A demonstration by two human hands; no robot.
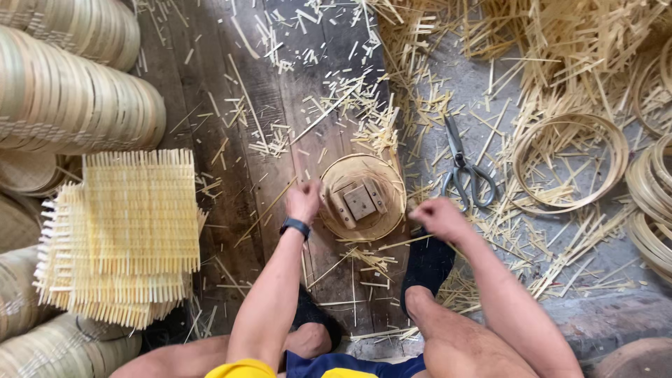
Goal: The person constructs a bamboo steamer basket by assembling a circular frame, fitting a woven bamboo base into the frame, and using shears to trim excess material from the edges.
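Where the dark wooden plank floor (231, 105) meets the grey concrete, a round bamboo ring (362, 198) lies flat with small wooden blocks (359, 201) set inside it, three as far as I can count, seemingly a form that keeps the hoop round and steady. The left hand (303, 201) rests against the ring's left rim, its grip curled and pinched there; whether it holds a thin splint or only the rim I cannot tell. The right hand (439, 218) sits just off the ring's right side, low over the litter, fingers folded into a loose fist; what it holds, if anything, is hidden. A black wristband (295, 227) sits on the left wrist. Both feet are planted close below the ring, likely so the work stays within easy reach.

One pair of scissors (462, 168) lies with its handles toward the person, near the right hand. Woven bamboo mats (126, 234) are piled square on the left; too many layers to count. Stacked round rims (70, 98) fill the upper left corner. One loose hoop (570, 162) lies right of the scissors, with more coiled hoops (651, 203) at the right edge. Bamboo offcuts (434, 70) are strewn all over the floor.
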